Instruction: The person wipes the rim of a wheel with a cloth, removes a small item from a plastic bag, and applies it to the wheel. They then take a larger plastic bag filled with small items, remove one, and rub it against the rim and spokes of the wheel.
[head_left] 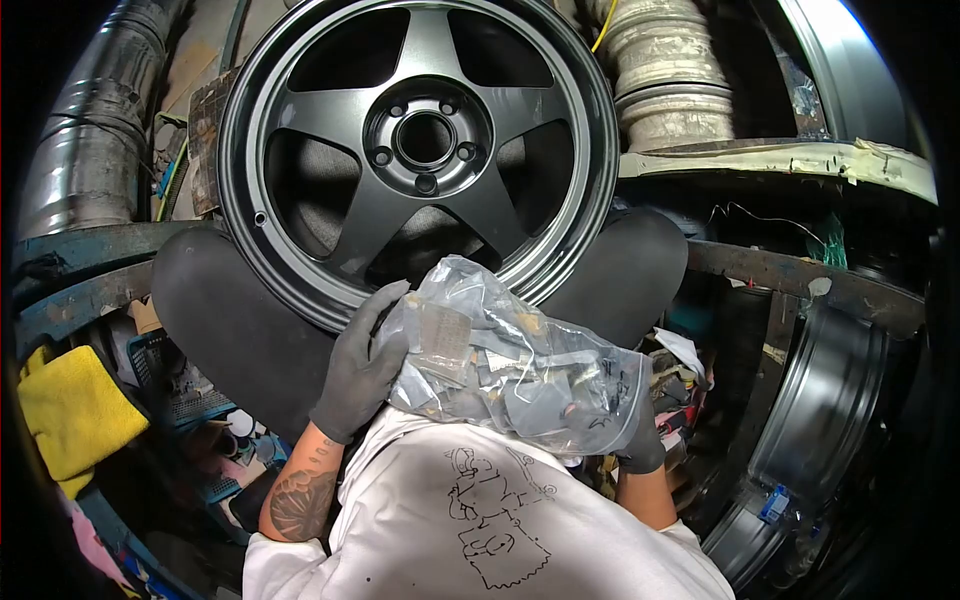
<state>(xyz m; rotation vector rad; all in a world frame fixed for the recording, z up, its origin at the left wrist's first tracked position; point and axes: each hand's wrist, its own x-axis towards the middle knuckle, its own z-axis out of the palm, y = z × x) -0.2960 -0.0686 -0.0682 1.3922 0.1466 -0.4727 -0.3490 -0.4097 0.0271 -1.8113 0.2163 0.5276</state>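
A clear plastic bag (pixel 540 390) full of sandpaper pieces lies across my lap, just below a dark five-spoke wheel rim (pixel 430 215). My left hand (pixel 368 360), in a dark grey glove, grips the bag's left end with the thumb in front and the fingers behind its edge. At the bag's right end my right hand (pixel 643 445), gloved too, is mostly hidden behind the plastic, with only its wrist side showing. Through the plastic I see a brownish square sheet (pixel 441 340) and several grey pieces. The rim leans upright against my knees, its face towards me.
A yellow cloth (pixel 80 415) hangs at the left over a blue metal frame. Silver rim barrels (pixel 95 130) stand at the upper left, and dusty ones (pixel 675 80) at the upper right. More dark rims (pixel 825 400) stack at the right. Cluttered baskets (pixel 190 380) sit beside my left leg.
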